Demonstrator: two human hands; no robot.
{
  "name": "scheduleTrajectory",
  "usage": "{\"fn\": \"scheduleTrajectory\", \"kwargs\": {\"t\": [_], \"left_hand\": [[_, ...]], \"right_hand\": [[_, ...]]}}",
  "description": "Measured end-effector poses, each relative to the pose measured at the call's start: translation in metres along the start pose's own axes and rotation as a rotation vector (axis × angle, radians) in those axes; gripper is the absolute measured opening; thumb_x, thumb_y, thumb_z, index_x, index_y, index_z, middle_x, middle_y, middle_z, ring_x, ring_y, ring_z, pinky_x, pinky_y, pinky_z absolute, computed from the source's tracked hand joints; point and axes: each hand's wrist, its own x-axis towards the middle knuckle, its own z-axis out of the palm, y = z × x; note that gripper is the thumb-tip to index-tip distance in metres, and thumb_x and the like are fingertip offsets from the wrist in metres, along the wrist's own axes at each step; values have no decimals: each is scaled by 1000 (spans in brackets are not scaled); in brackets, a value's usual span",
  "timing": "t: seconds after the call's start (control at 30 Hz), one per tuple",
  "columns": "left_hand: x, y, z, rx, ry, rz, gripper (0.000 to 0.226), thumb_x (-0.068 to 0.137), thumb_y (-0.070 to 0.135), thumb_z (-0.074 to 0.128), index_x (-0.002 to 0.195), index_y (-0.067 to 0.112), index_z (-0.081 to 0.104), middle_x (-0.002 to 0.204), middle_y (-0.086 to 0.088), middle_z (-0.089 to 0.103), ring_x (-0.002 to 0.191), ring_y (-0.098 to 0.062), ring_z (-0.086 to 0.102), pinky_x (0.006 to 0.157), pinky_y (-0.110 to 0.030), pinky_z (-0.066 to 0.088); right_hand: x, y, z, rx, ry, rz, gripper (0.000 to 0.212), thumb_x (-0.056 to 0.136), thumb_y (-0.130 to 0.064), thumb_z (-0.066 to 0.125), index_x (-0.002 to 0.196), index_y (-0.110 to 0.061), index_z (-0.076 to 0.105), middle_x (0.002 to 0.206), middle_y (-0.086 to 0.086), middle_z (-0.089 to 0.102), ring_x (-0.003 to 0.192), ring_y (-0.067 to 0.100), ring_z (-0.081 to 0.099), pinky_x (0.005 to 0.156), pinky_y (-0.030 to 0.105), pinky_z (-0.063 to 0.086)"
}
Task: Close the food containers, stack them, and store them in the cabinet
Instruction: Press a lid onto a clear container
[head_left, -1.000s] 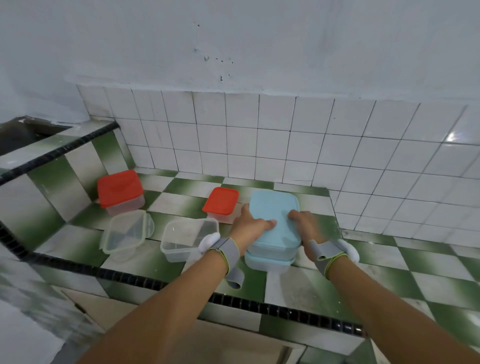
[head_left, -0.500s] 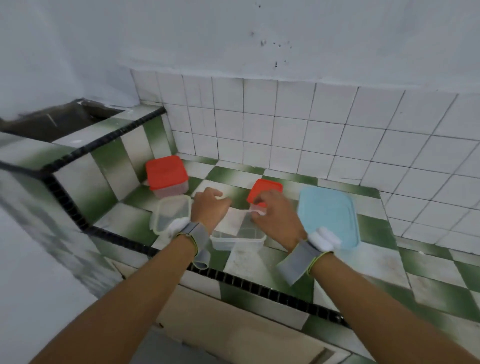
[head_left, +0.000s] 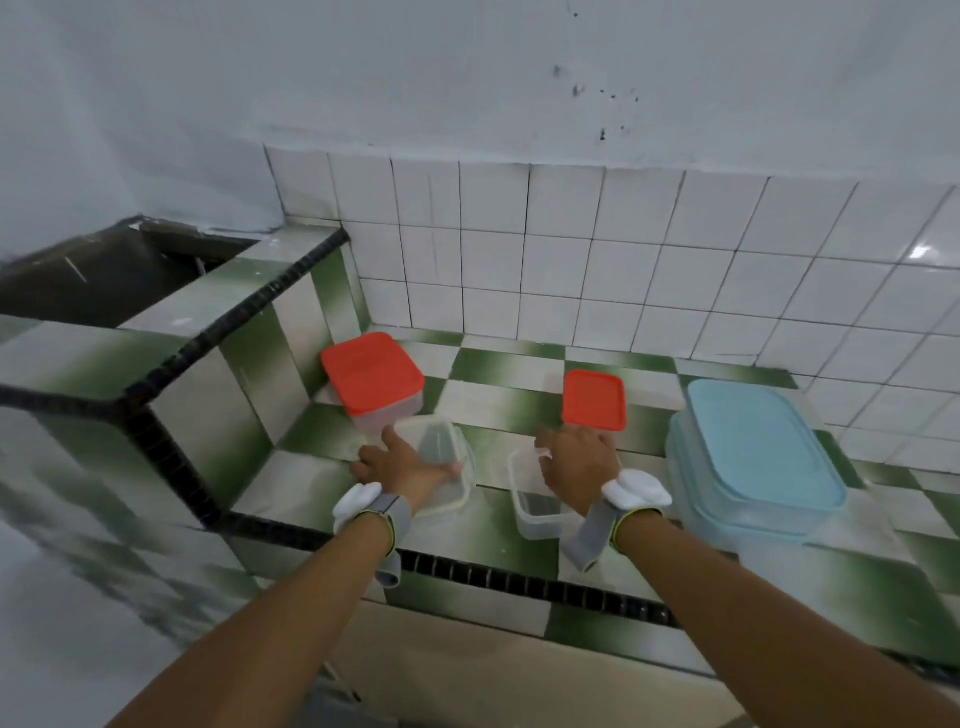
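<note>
Both hands have left the blue containers (head_left: 753, 457); the left hand (head_left: 400, 465) now reaches onto the clear lid (head_left: 447, 462), the right hand (head_left: 579, 462) over the open clear container (head_left: 535, 506).

No readable text, label, brand or number on any container, lid or tile.

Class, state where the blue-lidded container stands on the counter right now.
In the head view the blue-lidded container stands at the right of the tiled counter, right of the right hand and the small red-lidded box.
</note>
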Motion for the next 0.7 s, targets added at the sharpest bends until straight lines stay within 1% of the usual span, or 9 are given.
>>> {"fn": "scheduleTrajectory", "kwargs": {"t": [0.1, 0.2, 0.27, 0.37, 0.43, 0.5, 0.57, 0.63, 0.7], "left_hand": [[7, 6, -6, -195, 18, 112, 109, 62, 43, 87, 145, 21, 20, 141, -19, 32, 122, -44, 47, 100, -46, 42], [8, 22, -17, -361, 126, 252, 75, 83, 24, 72, 143, 19, 27, 145, -15, 34, 116, -43, 54, 97, -43, 44], [7, 34, -26, -404, 201, 308, 65, 89, 18, 63, 143, 18, 27, 146, -14, 34, 116, -42, 55, 95, -46, 47], [10, 52, -48, -511, 341, 334, 57, 92, 14, 58, 142, 17, 31, 145, -12, 35, 113, -37, 55, 86, -41, 48], [10, 67, -62, -626, 349, 349, 54, 92, 15, 59, 140, 16, 36, 143, -10, 39, 112, -34, 56, 86, -37, 46], [8, 78, -69, -753, 275, 407, 44, 88, 10, 63, 129, 12, 47, 129, -6, 53, 112, -31, 59, 88, -33, 47], [-2, 85, -63, -869, 60, 383, 34, 87, 3, 63, 118, 14, 53, 113, -6, 60, 108, -29, 61, 90, -34, 50], [-10, 86, -48, -901, -179, 292, 41, 89, 4, 64, 127, 11, 50, 117, -11, 62, 103, -26, 60, 93, -38, 50], [-15, 82, -37, -893, -273, 246, 46, 91, 10, 65, 134, 8, 47, 119, -11, 62, 100, -25, 59, 90, -37, 50]], "right_hand": [[4, -4, 0, 13, 48, 59, 27, 88, -20, 45, 104, -21, 67, 106, 5, 70, 98, 29, 63, 80, 33, 42], [8, -3, -3, 96, 0, 167, 24, 88, -15, 45, 99, -11, 66, 92, 6, 65, 84, 28, 60, 74, 32, 45], [10, -8, -4, 202, -53, 275, 26, 88, -12, 43, 101, -5, 64, 84, 8, 54, 84, 32, 58, 72, 35, 46], [12, -24, -3, 333, -60, 434, 24, 90, -8, 47, 107, -2, 63, 100, 15, 63, 104, 32, 63, 81, 35, 48], [14, -33, -1, 433, -29, 522, 23, 88, -10, 52, 106, -2, 64, 111, 15, 67, 104, 30, 64, 85, 33, 50], [18, -34, -6, 567, 57, 611, 25, 87, -20, 55, 99, -1, 67, 106, 17, 70, 98, 32, 66, 82, 33, 50], [20, -28, -18, 736, 175, 626, 35, 91, -29, 47, 87, -1, 67, 95, 20, 69, 88, 35, 64, 73, 32, 47], [22, -21, -30, 1020, 235, 565, 40, 94, -34, 41, 80, -2, 61, 85, 18, 64, 77, 35, 59, 54, 24, 45], [25, -16, -39, 1246, 198, 530, 40, 93, -39, 46, 79, -4, 58, 79, 13, 57, 69, 31, 55, 44, 24, 43]]}}
